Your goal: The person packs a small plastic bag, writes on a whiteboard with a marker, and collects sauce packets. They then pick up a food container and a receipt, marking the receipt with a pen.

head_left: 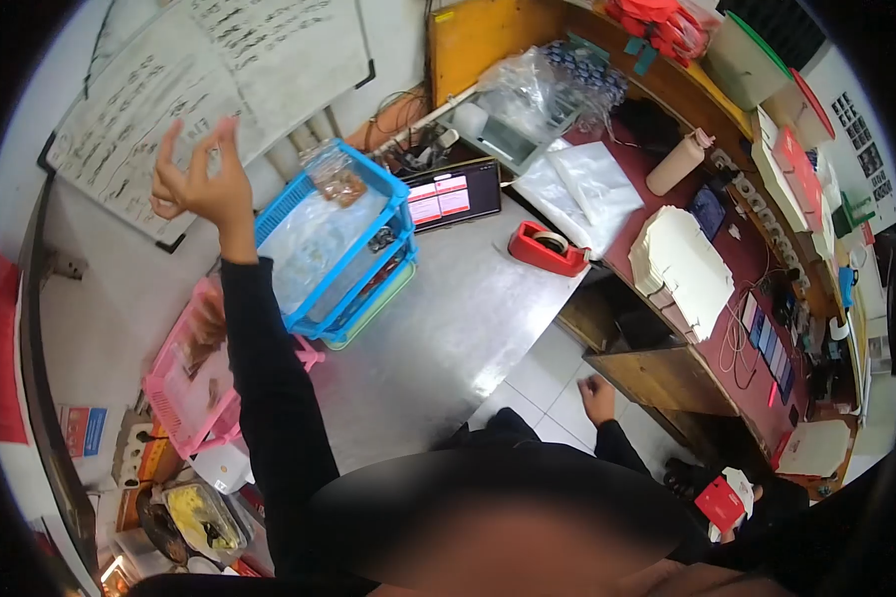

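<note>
My left hand (201,179) is raised in front of the whiteboard (279,70), fingers bent and spread apart, with nothing visible in them. Just right of and below it stands a blue stacking tray (311,323) with a clear plastic bag (314,224) and a small packet of brown stuff (345,188). Below the left forearm is a pink basket (174,418) with brownish packets. My right hand (596,400) hangs low beside the metal table (438,318), above the tiled floor. Its fingers are curled in, and I see nothing in them.
On the metal table are a phone with a lit screen (455,196) and a red tape dispenser (548,249). The dark red desk (632,149) holds plastic bags (579,189), a bottle (680,161) and a paper stack (679,269). Another person's hand is near a red-and-white box (720,503).
</note>
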A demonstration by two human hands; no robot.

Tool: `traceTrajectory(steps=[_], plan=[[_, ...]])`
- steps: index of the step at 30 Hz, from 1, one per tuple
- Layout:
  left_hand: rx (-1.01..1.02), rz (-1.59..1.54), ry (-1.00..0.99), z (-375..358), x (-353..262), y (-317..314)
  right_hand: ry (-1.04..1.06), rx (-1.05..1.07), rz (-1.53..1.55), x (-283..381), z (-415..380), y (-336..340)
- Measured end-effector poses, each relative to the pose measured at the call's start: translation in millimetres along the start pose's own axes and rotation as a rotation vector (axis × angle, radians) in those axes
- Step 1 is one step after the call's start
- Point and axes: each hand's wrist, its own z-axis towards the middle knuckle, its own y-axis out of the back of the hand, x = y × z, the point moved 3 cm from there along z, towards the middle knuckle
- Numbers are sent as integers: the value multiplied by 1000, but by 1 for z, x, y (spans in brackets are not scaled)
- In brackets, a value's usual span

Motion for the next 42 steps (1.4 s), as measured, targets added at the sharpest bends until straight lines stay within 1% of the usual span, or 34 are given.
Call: traceTrajectory(steps=[1,2,4,5,7,8,9,10,11,12,13,14,15,16,17,18,20,22,24,26,27,28,29,31,32,33,34,35,36,37,38,40,41,42], plan=[[22,-146,-11,-6,-25,15,37,-8,18,28,17,4],[44,-287,-21,-12,-47,30,118,-41,50,52,36,6],[177,-542,-27,-46,-77,52,296,-113,120,95,87,10],[243,-665,-81,-55,-99,69,391,-148,156,115,117,14],[440,-820,-69,-102,-133,87,307,-73,108,142,192,19],[600,-900,54,-129,-150,96,387,-160,172,164,232,23],[611,-987,86,-153,-166,103,437,-193,211,175,281,19],[797,-1035,249,-181,-180,111,476,-259,217,193,325,13],[852,-988,432,-205,-195,120,562,-303,231,208,372,-1],[907,-934,615,-226,-209,127,531,-288,161,219,416,-19],[936,-876,638,-238,-220,135,560,-239,61,227,458,-41],[960,-821,662,-248,-229,138,494,-125,-56,236,488,-60],[968,-800,665,-254,-238,140,468,-37,-276,238,521,-86],[1002,-818,727,-259,-245,143,471,-13,-272,236,545,-106],[1035,-832,795,-262,-250,144,510,31,-438,232,564,-127],[1041,-804,807,-264,-251,142,553,71,-602,235,569,-139],[1029,-747,785,-266,-249,137,572,69,-593,239,578,-155],[1012,-664,798,-265,-241,131,597,93,-660,238,588,-170],[994,-587,809,-267,-231,126,674,41,-636,239,587,-162],[956,-551,791,-270,-221,122,633,50,-519,250,577,-125],[951,-553,782,-268,-218,118,631,5,-486,250,575,-104],[954,-536,797,-271,-215,115,613,-67,-433,258,556,-71],[949,-563,809,-275,-213,111,601,-79,-364,259,546,-46],[973,-615,863,-284,-211,105,753,-151,10,249,497,9],[973,-602,876,-286,-211,100,561,-36,12,271,444,42],[994,-635,782,-284,-216,94,654,-13,115,259,417,49],[1011,-669,686,-280,-222,88,496,169,202,254,383,53],[1004,-660,695,-274,-228,82,470,321,291,247,353,47],[1027,-666,657,-267,-236,76,437,471,379,240,329,36],[1052,-672,616,-266,-239,75,400,583,385,238,309,25],[1053,-668,621,-272,-236,81,360,693,392,236,291,12],[1377,-784,660,-300,-234,96,298,689,599,224,264,-24],[1378,-781,659,-310,-230,106,184,708,663,218,253,-37],[1469,-760,685,-322,-224,116,70,724,726,213,244,-50]])
